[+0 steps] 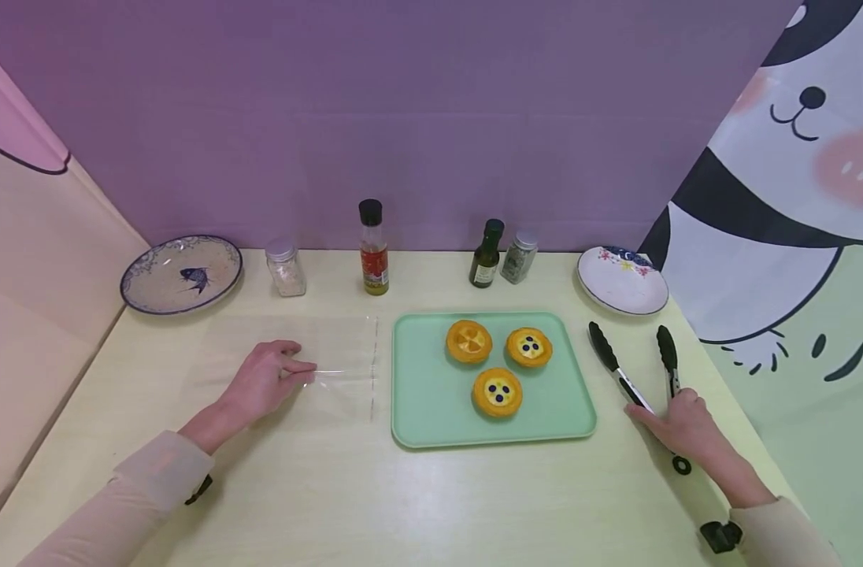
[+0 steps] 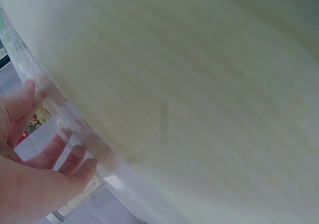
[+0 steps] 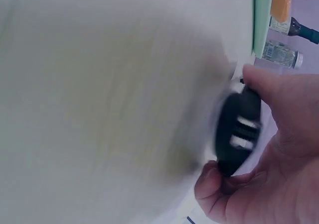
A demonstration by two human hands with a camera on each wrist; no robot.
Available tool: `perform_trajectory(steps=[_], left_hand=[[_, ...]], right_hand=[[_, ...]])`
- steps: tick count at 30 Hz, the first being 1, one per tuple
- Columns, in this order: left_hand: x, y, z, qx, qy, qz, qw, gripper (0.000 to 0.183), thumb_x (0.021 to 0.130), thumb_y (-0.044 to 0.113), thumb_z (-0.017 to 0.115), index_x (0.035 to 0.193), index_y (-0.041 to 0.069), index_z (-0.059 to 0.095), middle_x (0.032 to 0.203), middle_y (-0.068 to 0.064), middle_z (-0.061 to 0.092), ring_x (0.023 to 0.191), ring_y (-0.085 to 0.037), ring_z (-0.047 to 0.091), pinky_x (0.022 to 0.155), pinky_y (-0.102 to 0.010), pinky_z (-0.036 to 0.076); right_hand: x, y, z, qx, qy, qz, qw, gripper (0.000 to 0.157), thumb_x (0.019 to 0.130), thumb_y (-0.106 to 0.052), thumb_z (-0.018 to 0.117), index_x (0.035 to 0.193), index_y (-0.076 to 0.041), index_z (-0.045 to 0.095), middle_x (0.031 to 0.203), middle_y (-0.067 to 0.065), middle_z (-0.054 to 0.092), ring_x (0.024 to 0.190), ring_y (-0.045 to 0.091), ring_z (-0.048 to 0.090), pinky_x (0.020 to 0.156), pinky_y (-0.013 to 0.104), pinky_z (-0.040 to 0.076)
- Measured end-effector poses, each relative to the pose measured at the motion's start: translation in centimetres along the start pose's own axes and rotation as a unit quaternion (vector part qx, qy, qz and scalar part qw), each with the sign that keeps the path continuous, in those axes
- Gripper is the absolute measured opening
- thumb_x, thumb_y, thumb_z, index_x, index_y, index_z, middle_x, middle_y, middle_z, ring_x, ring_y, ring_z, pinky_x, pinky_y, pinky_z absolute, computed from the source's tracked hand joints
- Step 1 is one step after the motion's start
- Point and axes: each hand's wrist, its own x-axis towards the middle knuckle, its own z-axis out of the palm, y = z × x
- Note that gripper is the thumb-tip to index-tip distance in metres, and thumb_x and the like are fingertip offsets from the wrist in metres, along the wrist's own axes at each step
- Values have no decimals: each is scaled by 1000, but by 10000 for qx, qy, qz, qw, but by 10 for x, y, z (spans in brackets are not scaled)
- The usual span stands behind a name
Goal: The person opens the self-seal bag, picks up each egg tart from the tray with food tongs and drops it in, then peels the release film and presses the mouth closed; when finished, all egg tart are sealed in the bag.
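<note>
A clear plastic bag point(image 1: 346, 346) lies flat at the left of the table. My left hand point(image 1: 268, 382) pinches it, and a crease runs right from the fingertips. In the left wrist view the film point(image 2: 65, 104) passes by the fingers of the left hand point(image 2: 45, 169). At the right, black-and-silver tongs point(image 1: 637, 392) have their black tips spread apart. My right hand point(image 1: 690, 429) grips them, thumb on one arm and fingers on the other. The right wrist view shows the black end of the tongs point(image 3: 239, 129) between thumb and fingers of the right hand point(image 3: 284, 149).
A green tray point(image 1: 424, 417) with three tarts point(image 1: 498, 392) stands mid-table. Along the back are an oval plate point(image 1: 169, 276), a shaker jar point(image 1: 286, 268), a red-labelled bottle point(image 1: 374, 256), a dark bottle point(image 1: 484, 256), a spice jar point(image 1: 520, 258) and a floral plate point(image 1: 619, 283).
</note>
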Motion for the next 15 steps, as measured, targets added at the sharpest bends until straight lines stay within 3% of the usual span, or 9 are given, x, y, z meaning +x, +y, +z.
perform_trajectory(steps=[7, 15], left_hand=[[2, -1, -4, -139, 3, 36, 9999, 17, 82, 10, 71, 99, 7, 74, 119, -26, 60, 113, -46, 51, 99, -59, 34], [3, 0, -10, -186, 6, 141, 9997, 20, 86, 12, 67, 105, 5, 71, 120, -28, 59, 114, -48, 52, 99, -60, 35]], right_hand=[[-1, -1, -4, 184, 289, 199, 9992, 88, 87, -52, 55, 104, 30, 30, 91, 40, 35, 85, 57, 44, 73, 58, 40], [-3, -1, -11, 536, 558, -5, 9970, 85, 91, -51, 50, 108, 30, 30, 97, 44, 33, 88, 56, 40, 75, 61, 37]])
